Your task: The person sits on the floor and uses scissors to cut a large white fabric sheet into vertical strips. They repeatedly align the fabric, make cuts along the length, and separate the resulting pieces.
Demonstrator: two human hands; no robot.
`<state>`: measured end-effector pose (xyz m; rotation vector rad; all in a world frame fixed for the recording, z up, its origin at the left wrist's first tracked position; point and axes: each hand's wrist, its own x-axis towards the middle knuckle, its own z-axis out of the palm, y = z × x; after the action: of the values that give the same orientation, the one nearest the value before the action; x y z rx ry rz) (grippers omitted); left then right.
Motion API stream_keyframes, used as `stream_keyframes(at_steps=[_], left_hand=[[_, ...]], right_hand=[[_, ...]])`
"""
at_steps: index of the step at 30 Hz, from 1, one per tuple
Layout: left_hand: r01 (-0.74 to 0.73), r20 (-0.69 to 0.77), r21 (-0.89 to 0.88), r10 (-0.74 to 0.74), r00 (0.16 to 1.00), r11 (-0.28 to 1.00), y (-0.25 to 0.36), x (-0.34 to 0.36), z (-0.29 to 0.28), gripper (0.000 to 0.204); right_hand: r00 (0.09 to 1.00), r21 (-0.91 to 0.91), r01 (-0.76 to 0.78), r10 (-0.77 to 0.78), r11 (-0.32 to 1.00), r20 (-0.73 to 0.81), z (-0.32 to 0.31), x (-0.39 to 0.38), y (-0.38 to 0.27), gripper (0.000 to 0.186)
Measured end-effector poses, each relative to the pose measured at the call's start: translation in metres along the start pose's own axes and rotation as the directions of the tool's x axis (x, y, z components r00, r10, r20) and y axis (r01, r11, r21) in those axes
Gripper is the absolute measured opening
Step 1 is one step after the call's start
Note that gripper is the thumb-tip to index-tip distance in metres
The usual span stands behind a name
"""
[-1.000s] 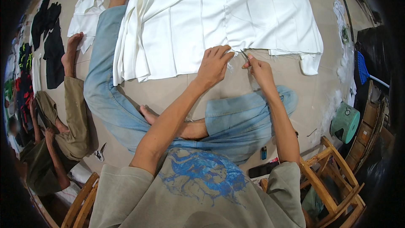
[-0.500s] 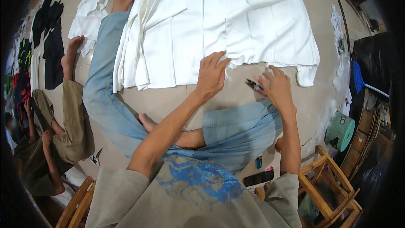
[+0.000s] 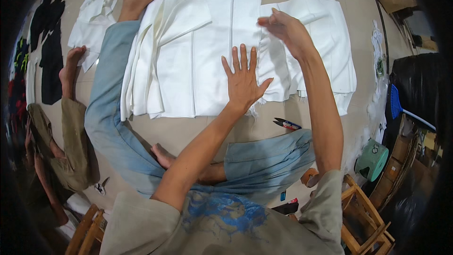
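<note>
My left hand (image 3: 242, 81) lies flat with spread fingers on the white fabric pieces (image 3: 212, 71), near a frayed edge with loose threads. Above the same cloth, to the right, hovers my right hand (image 3: 289, 32); its fingers reach left, slightly blurred, with nothing visible in them. A vertical seam runs through the left part of the fabric, and overlapping layers are fanned out at its left end. A pair of thread snips (image 3: 287, 123) rests on the floor between the cloth and my bent right leg, with no hand on it.
Another person's bare foot (image 3: 73, 59) and legs are at the left, near white scraps (image 3: 92, 21) and dark cloth pieces (image 3: 52, 66). A green stool (image 3: 372, 160), a blue dustpan-like tool (image 3: 395, 101) and a wooden frame (image 3: 361, 212) stand at the right.
My right hand has left the snips on the floor and moved up over the fabric. My left hand has flattened and spread on the cloth. The right part of the fabric has shifted.
</note>
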<state>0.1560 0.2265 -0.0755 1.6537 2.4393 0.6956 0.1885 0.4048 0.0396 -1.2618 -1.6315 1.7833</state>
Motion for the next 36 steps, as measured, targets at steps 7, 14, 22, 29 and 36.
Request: stream_keyframes(at_steps=[7, 14, 22, 29, 36], left_hand=[[0.011, 0.063, -0.067, -0.006, 0.998, 0.998, 0.006, -0.002, 0.001, 0.107], [-0.049, 0.139, -0.135, 0.068, 0.988, 0.990, 0.022, -0.003, 0.000, 0.111], [0.000, 0.120, -0.068, 0.008, 0.993, 0.998, 0.011, -0.006, -0.008, 0.116], [0.035, 0.256, -0.651, 0.176, 0.950, 0.758, -0.035, -0.007, -0.043, 0.081], [0.290, 0.404, -0.722, 0.043, 0.914, 0.628, -0.141, -0.069, -0.184, 0.051]], right_hand=[[0.980, -0.369, -0.125, 0.173, 0.921, 0.100, 0.001, 0.142, -0.006, 0.028], [0.953, -0.598, 0.025, -0.199, 0.801, -0.227, -0.102, 0.298, -0.056, 0.016], [0.623, -0.824, 0.125, -0.690, 0.552, -0.368, -0.320, 0.071, -0.240, 0.031], [0.534, -0.559, -0.828, -0.253, 0.035, -0.807, -0.530, -0.367, 0.058, 0.047], [0.343, -0.192, -0.547, 0.009, 0.815, -0.939, -0.477, -0.620, 0.216, 0.046]])
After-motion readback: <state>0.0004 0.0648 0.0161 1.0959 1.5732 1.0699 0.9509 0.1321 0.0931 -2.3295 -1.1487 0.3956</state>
